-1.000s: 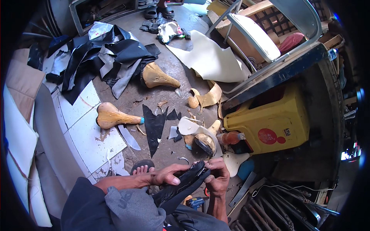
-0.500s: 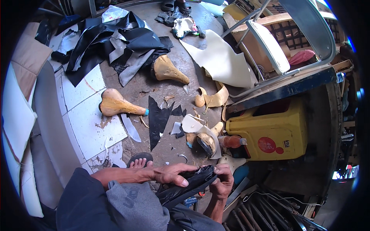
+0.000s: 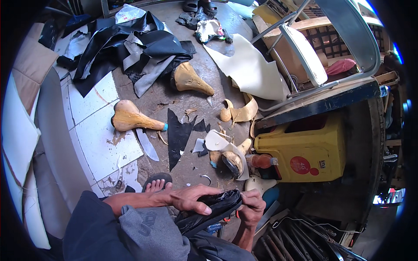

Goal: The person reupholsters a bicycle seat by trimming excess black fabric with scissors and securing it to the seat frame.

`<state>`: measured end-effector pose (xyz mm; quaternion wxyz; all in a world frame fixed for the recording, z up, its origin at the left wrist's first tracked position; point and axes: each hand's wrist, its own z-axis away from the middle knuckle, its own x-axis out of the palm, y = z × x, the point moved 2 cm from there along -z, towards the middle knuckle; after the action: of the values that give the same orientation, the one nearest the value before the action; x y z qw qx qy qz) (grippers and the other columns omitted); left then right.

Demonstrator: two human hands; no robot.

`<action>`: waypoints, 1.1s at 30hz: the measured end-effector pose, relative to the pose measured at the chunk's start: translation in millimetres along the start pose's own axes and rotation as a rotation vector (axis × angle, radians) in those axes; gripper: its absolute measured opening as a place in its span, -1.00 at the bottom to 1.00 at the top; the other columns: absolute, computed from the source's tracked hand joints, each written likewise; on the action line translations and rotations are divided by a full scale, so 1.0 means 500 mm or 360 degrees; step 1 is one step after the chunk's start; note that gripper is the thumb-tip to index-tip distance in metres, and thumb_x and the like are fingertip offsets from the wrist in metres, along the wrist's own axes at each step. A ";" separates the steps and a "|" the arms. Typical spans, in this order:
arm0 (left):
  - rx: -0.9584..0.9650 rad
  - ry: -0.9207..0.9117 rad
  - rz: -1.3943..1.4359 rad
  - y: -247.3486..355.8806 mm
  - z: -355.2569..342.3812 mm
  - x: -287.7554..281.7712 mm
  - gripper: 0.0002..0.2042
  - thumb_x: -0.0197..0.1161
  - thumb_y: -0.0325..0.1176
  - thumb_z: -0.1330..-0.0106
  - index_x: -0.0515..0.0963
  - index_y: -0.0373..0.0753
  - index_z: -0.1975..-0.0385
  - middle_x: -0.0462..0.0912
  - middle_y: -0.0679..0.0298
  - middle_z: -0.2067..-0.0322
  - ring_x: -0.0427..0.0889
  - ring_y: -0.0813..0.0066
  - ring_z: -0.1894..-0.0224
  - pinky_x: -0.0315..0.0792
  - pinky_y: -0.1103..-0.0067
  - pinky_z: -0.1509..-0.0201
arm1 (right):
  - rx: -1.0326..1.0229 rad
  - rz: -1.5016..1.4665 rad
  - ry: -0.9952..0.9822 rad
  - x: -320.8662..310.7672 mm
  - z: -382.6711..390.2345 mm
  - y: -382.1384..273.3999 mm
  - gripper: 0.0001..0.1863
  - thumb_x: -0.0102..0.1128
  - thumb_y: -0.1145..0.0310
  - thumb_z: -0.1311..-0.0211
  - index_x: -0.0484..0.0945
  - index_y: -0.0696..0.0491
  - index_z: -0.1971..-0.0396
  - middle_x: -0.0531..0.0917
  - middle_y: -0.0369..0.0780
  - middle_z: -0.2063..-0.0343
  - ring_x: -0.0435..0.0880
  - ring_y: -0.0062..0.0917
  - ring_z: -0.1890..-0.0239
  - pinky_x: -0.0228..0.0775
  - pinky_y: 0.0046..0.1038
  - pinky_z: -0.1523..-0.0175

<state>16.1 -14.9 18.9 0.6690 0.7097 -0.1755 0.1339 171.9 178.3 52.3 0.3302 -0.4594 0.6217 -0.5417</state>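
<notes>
Over my lap lies a black-covered bicycle saddle (image 3: 213, 213), its loose black covering folded along the upper edge. My left hand (image 3: 193, 201) grips its upper side, with the thumb laid across the covering and the other fingertips partly hidden behind it. At the saddle's right end, my right hand (image 3: 252, 205) is closed, pinching the edge of the covering between thumb and fingers. Beyond my hands, a bare tan saddle (image 3: 138, 116) lies on the floor, and another bare saddle (image 3: 191, 78) rests farther off. A third saddle (image 3: 235, 161) sits nearer, under a pale scrap.
Black sheet material (image 3: 152, 48) is heaped at the far left. A cream sheet (image 3: 248, 65) lies at the far right, near a folding chair (image 3: 305, 54). The yellow plastic stool (image 3: 313, 148) lies beside a bottle (image 3: 262, 161). Dark metal bars (image 3: 287, 239) are stacked at lower right.
My right hand has shifted slightly down and right, and its fingers have drawn closer together. The saddle's right end has dipped a little. My left hand keeps nearly the same hold.
</notes>
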 end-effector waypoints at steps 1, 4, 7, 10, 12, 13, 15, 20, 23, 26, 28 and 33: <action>-0.0005 -0.0001 -0.0003 -0.003 0.001 0.000 -0.14 0.25 0.07 -0.13 0.31 -0.43 -0.37 0.62 0.04 -0.04 0.58 0.34 0.01 0.41 0.44 -0.14 | -0.0015 0.0082 -0.0027 0.003 -0.002 -0.007 -0.62 0.55 0.65 0.03 0.75 0.19 0.12 0.72 -0.12 0.16 0.72 -0.42 0.12 0.56 -0.44 -0.04; -0.0008 -0.0007 0.0024 -0.008 0.000 0.003 -0.16 0.23 0.08 -0.19 0.29 -0.42 -0.38 0.64 0.02 0.02 0.58 0.30 0.02 0.42 0.43 -0.13 | -0.0032 0.0206 -0.0016 0.018 -0.002 -0.021 -0.60 0.54 0.68 0.05 0.74 0.20 0.12 0.72 -0.11 0.16 0.73 -0.42 0.12 0.57 -0.45 -0.02; -0.0063 0.0008 -0.0096 0.024 -0.006 0.005 -0.18 0.26 0.21 -0.26 0.36 -0.42 -0.28 0.66 -0.05 0.10 0.64 0.22 0.05 0.46 0.39 -0.06 | -0.0014 0.0330 0.0023 0.027 -0.005 -0.034 -0.60 0.54 0.68 0.06 0.72 0.19 0.13 0.72 -0.10 0.15 0.73 -0.43 0.12 0.58 -0.46 0.00; -0.0515 -0.0036 -0.0618 0.076 -0.031 0.019 -0.15 0.29 0.38 -0.22 0.41 -0.41 -0.12 0.68 -0.11 0.20 0.71 0.08 0.11 0.50 0.31 0.03 | -0.0048 0.0383 0.0004 0.033 -0.014 -0.047 -0.62 0.54 0.68 0.06 0.72 0.19 0.15 0.73 -0.09 0.16 0.74 -0.42 0.13 0.59 -0.45 0.03; -0.0482 0.0131 -0.0683 0.071 -0.049 0.023 -0.12 0.31 0.47 -0.14 0.43 -0.38 0.01 0.69 -0.15 0.27 0.74 -0.03 0.17 0.52 0.23 0.08 | -0.0092 0.0685 -0.0146 0.032 -0.016 -0.057 -0.62 0.54 0.68 0.07 0.72 0.19 0.16 0.74 -0.08 0.18 0.74 -0.40 0.12 0.59 -0.46 0.06; -0.0545 0.0104 -0.0713 0.067 -0.053 0.020 -0.14 0.31 0.45 -0.15 0.43 -0.37 -0.01 0.70 -0.14 0.29 0.74 -0.06 0.19 0.52 0.21 0.10 | -0.0096 0.0682 -0.0138 0.036 -0.016 -0.062 -0.62 0.54 0.68 0.07 0.72 0.19 0.16 0.74 -0.08 0.18 0.74 -0.40 0.12 0.59 -0.46 0.06; -0.0510 0.0088 -0.0739 0.075 -0.053 0.020 -0.17 0.33 0.38 -0.19 0.40 -0.38 -0.04 0.69 -0.13 0.28 0.73 -0.05 0.19 0.51 0.21 0.08 | 0.0016 0.0623 -0.0038 0.042 -0.014 -0.065 -0.62 0.57 0.64 0.09 0.72 0.21 0.17 0.75 -0.07 0.20 0.74 -0.39 0.12 0.58 -0.42 0.03; -0.0430 0.0048 -0.0888 0.100 -0.060 0.043 -0.25 0.33 0.29 -0.25 0.39 -0.37 -0.04 0.70 -0.09 0.33 0.73 -0.06 0.22 0.51 0.20 0.06 | 0.0228 -0.0111 -0.0027 0.015 -0.015 -0.046 -0.61 0.43 0.22 -0.31 0.64 0.24 0.08 0.70 -0.08 0.15 0.72 -0.32 0.05 0.59 -0.27 -0.09; -0.0475 0.0035 -0.0850 0.093 -0.066 0.045 -0.24 0.33 0.28 -0.24 0.38 -0.37 -0.08 0.71 -0.09 0.37 0.72 -0.10 0.24 0.51 0.19 0.06 | 0.0463 -0.0371 0.0123 0.020 -0.047 -0.062 -0.39 0.17 -0.05 -0.48 0.47 0.25 -0.13 0.63 -0.06 0.02 0.68 -0.27 -0.04 0.60 -0.17 -0.14; -0.0512 -0.0011 -0.0955 0.093 -0.071 0.050 -0.19 0.31 0.30 -0.23 0.37 -0.39 -0.14 0.71 -0.14 0.27 0.72 -0.13 0.19 0.51 0.18 0.02 | 0.0419 -0.0034 -0.0104 0.052 -0.120 -0.090 -0.16 -0.17 -0.34 -0.49 0.51 0.26 -0.13 0.66 -0.06 0.06 0.69 -0.31 -0.02 0.53 -0.18 -0.22; -0.0588 -0.0154 -0.0971 0.093 -0.081 0.055 -0.13 0.29 0.33 -0.23 0.36 -0.44 -0.18 0.70 -0.18 0.21 0.70 -0.12 0.12 0.50 0.16 -0.02 | 0.0539 0.0025 -0.0282 0.079 -0.148 -0.091 -0.11 -0.29 -0.39 -0.48 0.53 0.26 -0.12 0.68 -0.07 0.08 0.70 -0.34 -0.01 0.51 -0.23 -0.22; -0.0593 -0.0136 -0.0961 0.062 -0.074 0.070 -0.12 0.25 0.39 -0.21 0.41 -0.46 -0.10 0.65 -0.20 0.14 0.66 -0.10 0.01 0.48 0.16 -0.06 | 0.0888 0.0078 -0.0409 0.112 -0.119 -0.066 0.19 -0.62 -0.63 -0.28 0.60 0.28 0.02 0.70 -0.13 0.35 0.70 -0.40 0.23 0.49 -0.34 -0.09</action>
<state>35.8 18.5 64.2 0.7884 0.6004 -0.0071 -0.1341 104.6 148.6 101.3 0.5325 -0.4007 0.4129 -0.6209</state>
